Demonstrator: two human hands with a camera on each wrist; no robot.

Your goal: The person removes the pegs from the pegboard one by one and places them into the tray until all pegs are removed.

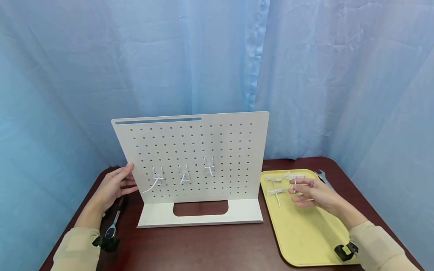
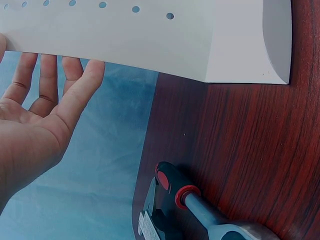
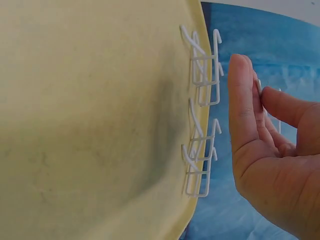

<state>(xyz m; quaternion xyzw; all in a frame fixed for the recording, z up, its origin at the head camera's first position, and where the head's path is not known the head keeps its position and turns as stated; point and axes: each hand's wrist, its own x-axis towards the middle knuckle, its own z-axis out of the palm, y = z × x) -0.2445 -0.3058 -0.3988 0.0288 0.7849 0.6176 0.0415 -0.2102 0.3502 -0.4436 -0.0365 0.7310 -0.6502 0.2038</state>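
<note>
A white pegboard [image 1: 225,184] on a flat foot stands on the table, with three white wire hooks [image 1: 158,179] fixed in its holes. My left hand [image 1: 113,186] holds the board's left edge, thumb on the front and fingers behind. Over the far part of a yellow tray [image 1: 295,229], my right hand [image 1: 313,194] pinches a white wire hook [image 1: 295,184] between thumb and fingers; the fingers hide much of it in the right wrist view. Several more hooks [image 3: 205,75] lie at the tray's far end, close to that hand.
To the left of the board lie a tool with a black and red handle [image 2: 172,182] and a steel shaft, and another dark tool [image 2: 155,225]. An open-ended wrench [image 1: 323,177] rests beyond the tray's right side. Blue curtains [image 1: 217,56] enclose the dark red table [image 1: 203,248].
</note>
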